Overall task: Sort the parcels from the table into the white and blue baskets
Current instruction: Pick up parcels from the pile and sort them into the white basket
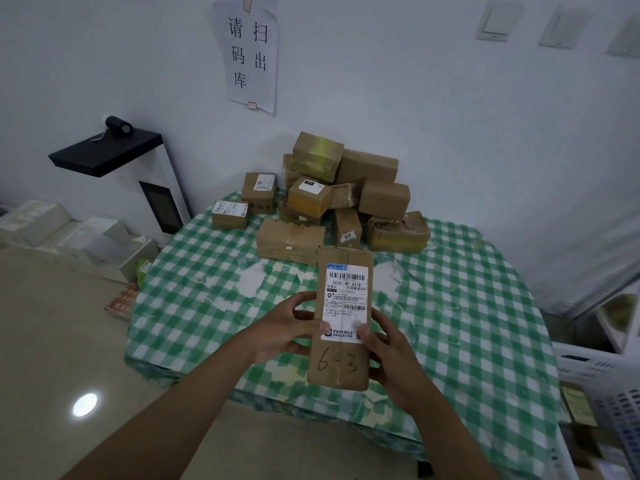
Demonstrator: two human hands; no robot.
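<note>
I hold a long brown cardboard parcel (341,362) upright over the table, its white shipping label facing me and "6-3" written below it. My left hand (289,327) grips its left edge with the thumb on the label. My right hand (388,351) grips its right edge, thumb on the label too. A pile of several brown parcels (346,192) sits at the far side of the table (194,299), which has a green-and-white checked cloth. A white basket (595,372) stands at the right edge, holding some parcels. No blue basket is in view.
A black-and-white scanner stand (138,174) stands left of the table against the wall. White boxes (79,237) lie on the floor at the left. A paper sign (249,53) hangs on the wall. Tiled floor lies at the lower left.
</note>
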